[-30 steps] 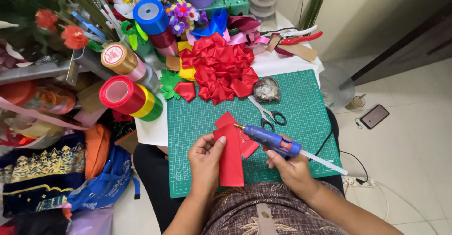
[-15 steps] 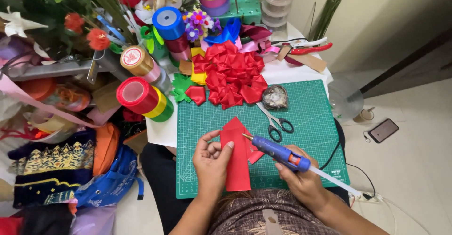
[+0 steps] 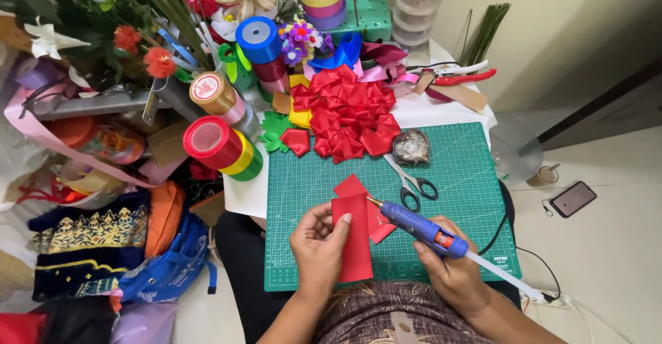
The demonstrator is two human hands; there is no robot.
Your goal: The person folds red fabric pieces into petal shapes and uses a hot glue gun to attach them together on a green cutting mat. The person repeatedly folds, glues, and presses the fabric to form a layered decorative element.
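below, left hand (image 3: pixel 318 242) pinching red ribbon strip (image 3: pixel 354 242), right hand (image 3: pixel 452 269) gripping glue gun (image 3: pixel 420 228)

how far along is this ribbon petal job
Done: a pile of folded red petals lies at the top of the green cutting mat. In hand: the left hand holds a red ribbon strip while the right hand aims a blue glue gun at it. Left: a few loose red pieces beside it remain unfolded.

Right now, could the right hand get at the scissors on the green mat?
Probably yes, but not freely: the right hand is full with the blue glue gun. The scissors lie uncovered on the cutting mat just beyond it, with nothing between.
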